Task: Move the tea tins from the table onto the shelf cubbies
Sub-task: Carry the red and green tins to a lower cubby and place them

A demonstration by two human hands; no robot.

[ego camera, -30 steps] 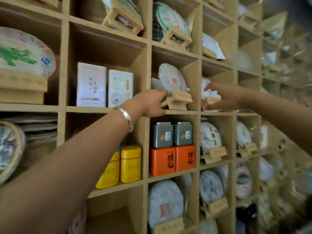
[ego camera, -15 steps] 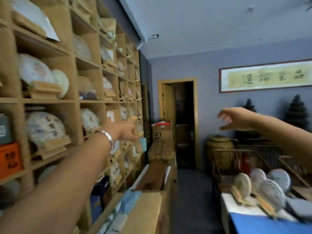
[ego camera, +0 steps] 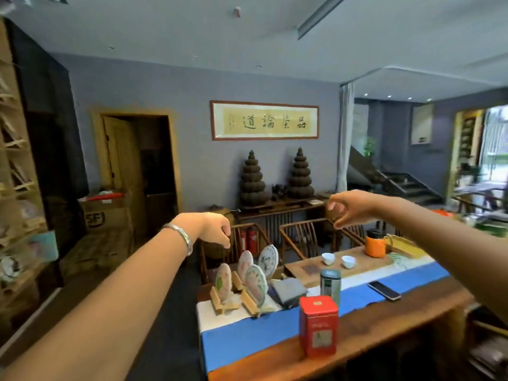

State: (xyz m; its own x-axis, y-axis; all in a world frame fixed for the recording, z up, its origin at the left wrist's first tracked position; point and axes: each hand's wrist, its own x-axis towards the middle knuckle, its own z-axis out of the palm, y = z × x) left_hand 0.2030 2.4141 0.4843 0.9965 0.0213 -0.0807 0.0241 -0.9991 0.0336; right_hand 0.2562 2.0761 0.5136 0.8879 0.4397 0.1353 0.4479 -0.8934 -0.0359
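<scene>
Nearest the camera, a red tea tin (ego camera: 318, 325) stands upright on the bare wood at the near edge of the tabletop (ego camera: 384, 323), just beside the blue runner (ego camera: 247, 334). Just behind it a taller green tea tin (ego camera: 330, 285) stands upright on the runner's pale band; the two look close but apart. To their left a grey folded cloth (ego camera: 288, 291) lies flat, and past that, round tea cakes on wooden stands (ego camera: 248, 281) cluster at the table's left end. A phone (ego camera: 384, 290) lies to the right of the tins, with two white cups (ego camera: 338, 260) and an orange pot (ego camera: 375, 245) farther back.

Both hands are up in the air above all this and hold nothing. The left hand (ego camera: 215, 228) hangs from a bent wrist with its fingers drooping loosely, its grip slack and empty. The right hand (ego camera: 349, 207) is stretched forward with thumb and fingers curved toward each other around an open gap, pinching nothing.

By my reading this is the reach for the next pickup: two tins remain on the table. The shelf cubbies (ego camera: 16, 188) show only as a blurred strip at the far left, so I cannot tell which cubby is free. The next move calls for lowering a hand to the red tin, the nearest, and closing round its sides.
</scene>
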